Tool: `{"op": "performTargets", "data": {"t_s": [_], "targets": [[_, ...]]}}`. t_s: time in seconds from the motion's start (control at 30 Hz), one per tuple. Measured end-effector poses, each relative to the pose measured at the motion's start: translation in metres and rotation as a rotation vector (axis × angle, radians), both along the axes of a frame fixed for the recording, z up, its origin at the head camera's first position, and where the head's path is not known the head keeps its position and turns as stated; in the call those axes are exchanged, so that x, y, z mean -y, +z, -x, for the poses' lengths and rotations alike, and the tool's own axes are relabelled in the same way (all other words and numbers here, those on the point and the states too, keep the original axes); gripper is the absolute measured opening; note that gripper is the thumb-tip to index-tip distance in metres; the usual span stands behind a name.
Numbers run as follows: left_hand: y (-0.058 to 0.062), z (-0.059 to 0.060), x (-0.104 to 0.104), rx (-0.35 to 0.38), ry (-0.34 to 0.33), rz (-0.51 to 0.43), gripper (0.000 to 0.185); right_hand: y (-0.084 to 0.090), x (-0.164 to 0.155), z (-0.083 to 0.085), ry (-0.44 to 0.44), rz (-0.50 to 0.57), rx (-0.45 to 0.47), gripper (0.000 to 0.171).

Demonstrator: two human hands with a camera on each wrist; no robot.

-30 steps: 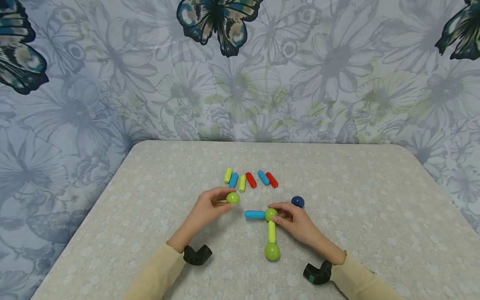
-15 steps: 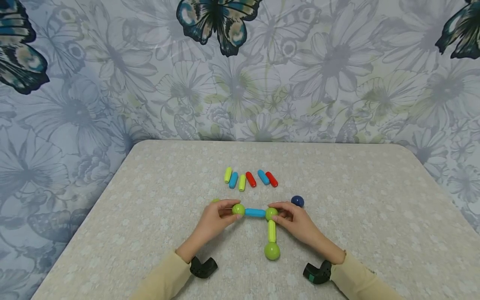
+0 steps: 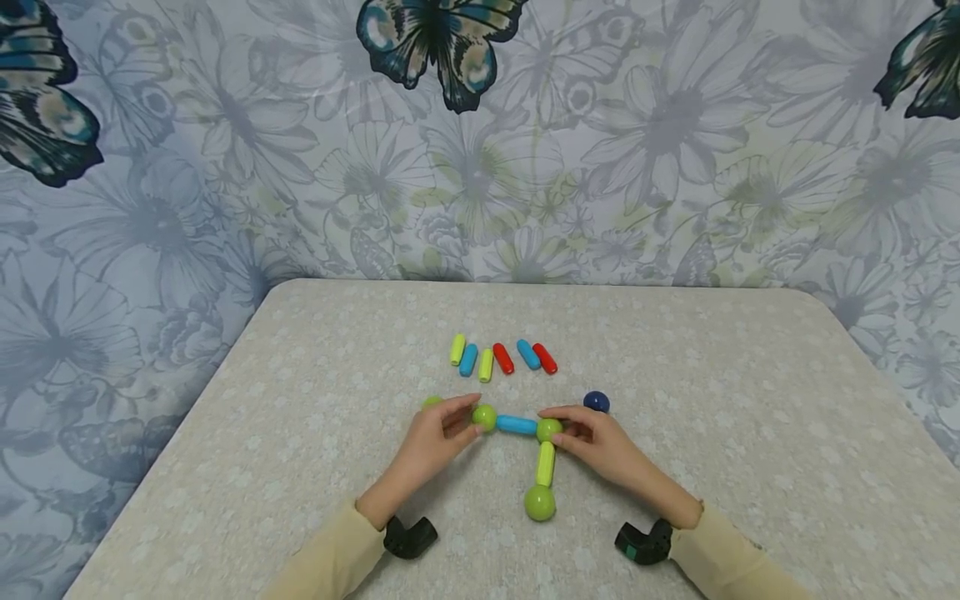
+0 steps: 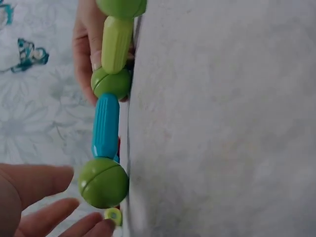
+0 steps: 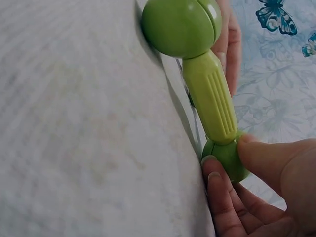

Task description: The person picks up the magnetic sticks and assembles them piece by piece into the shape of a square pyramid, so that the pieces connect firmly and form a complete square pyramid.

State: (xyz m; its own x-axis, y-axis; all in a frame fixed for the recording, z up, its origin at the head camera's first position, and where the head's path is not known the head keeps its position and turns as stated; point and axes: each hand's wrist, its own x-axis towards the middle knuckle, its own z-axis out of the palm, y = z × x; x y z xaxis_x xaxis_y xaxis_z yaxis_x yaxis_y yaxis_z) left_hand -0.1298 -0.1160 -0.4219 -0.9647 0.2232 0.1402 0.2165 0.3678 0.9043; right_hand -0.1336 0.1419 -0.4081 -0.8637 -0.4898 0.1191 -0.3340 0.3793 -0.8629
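Observation:
On the table, a blue rod (image 3: 517, 425) joins a left green ball (image 3: 485, 417) to a corner green ball (image 3: 549, 430). From that corner a lime rod (image 3: 545, 464) runs toward the person to a near green ball (image 3: 539, 503). My left hand (image 3: 433, 442) is beside the left ball, thumb and fingers spread; the left wrist view shows a gap between the fingertips (image 4: 66, 177) and that ball. My right hand (image 3: 603, 446) pinches the corner ball between thumb and fingers, clearly seen in the right wrist view (image 5: 266, 182).
Loose lime, blue and red rods lie in a row farther back, among them a red rod (image 3: 503, 359). A dark blue ball (image 3: 596, 402) sits behind my right hand. Another green ball (image 3: 431, 402) is partly hidden behind my left hand.
My left hand has brought a green ball to the blue rod's free end, where it now sits, and the fingers have loosened. The joined piece has turned slightly; the right hand keeps its pinch.

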Motion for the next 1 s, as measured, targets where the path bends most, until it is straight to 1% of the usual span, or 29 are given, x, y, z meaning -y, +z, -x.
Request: {"op": "performTargets", "data": {"t_s": [0.03,0.07,0.1,0.13,0.2,0.27,0.33,0.4,0.47,0.53,0.6,0.67,0.73,0.83,0.9,1.0], "targets": [[-0.001,-0.003,0.0,-0.028,0.013,0.011,0.035,-0.005,-0.001,0.002,-0.003,0.002,0.005,0.029],[0.0,-0.008,-0.001,-0.053,0.018,0.018,0.033,-0.01,-0.002,0.003,-0.005,0.003,0.006,0.029],[0.002,-0.013,-0.002,-0.06,0.019,0.026,0.03,-0.014,-0.003,0.005,-0.007,0.003,0.005,0.03],[0.003,-0.018,-0.004,-0.048,0.004,0.022,0.028,-0.018,-0.004,0.006,-0.01,0.004,0.007,0.03],[0.003,-0.027,-0.01,0.015,-0.062,-0.015,0.027,-0.026,-0.007,0.009,-0.021,0.004,0.008,0.032],[0.0,-0.035,-0.018,0.117,-0.149,-0.058,0.031,-0.029,-0.008,0.01,-0.025,0.005,0.001,0.032],[-0.004,-0.04,-0.026,0.223,-0.215,-0.107,0.037,-0.029,-0.008,0.01,-0.022,0.012,0.001,0.032],[-0.006,-0.045,-0.034,0.286,-0.241,-0.157,0.045,-0.03,-0.007,0.011,-0.018,0.016,0.001,0.032],[-0.008,-0.048,-0.04,0.313,-0.243,-0.193,0.052,-0.031,-0.007,0.011,-0.019,0.018,0.006,0.031],[-0.01,-0.051,-0.046,0.305,-0.235,-0.206,0.06,-0.032,-0.006,0.012,-0.031,0.021,0.014,0.031],[-0.012,-0.053,-0.05,0.27,-0.229,-0.192,0.064,-0.032,-0.007,0.011,-0.053,0.013,0.018,0.031],[-0.014,-0.055,-0.053,0.218,-0.223,-0.163,0.065,-0.032,-0.007,0.01,-0.073,0.003,0.019,0.031],[-0.015,-0.056,-0.053,0.177,-0.212,-0.133,0.061,-0.031,-0.008,0.01,-0.086,0.003,0.021,0.031],[-0.016,-0.056,-0.048,0.146,-0.202,-0.097,0.051,-0.032,-0.008,0.008,-0.093,-0.004,0.001,0.031],[-0.015,-0.056,-0.04,0.155,-0.212,-0.093,0.045,-0.031,-0.009,0.004,-0.089,-0.013,-0.021,0.031],[-0.014,-0.056,-0.025,0.17,-0.238,-0.102,0.04,-0.029,-0.01,-0.003,-0.084,-0.047,-0.053,0.03]]}}
